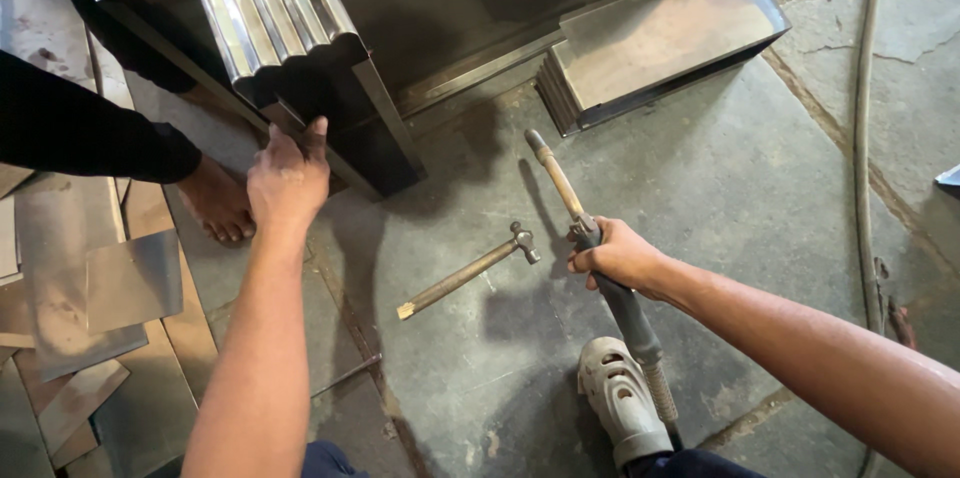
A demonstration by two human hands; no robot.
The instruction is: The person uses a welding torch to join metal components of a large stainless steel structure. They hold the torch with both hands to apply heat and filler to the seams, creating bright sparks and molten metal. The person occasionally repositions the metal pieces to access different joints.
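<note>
Hammer [470,272] lies on floor [720,178] between both hands, seemingly before the sheet-metal box [300,58].

Dark ribbed steel panel [300,28], grey stone floor [700,188]
</note>
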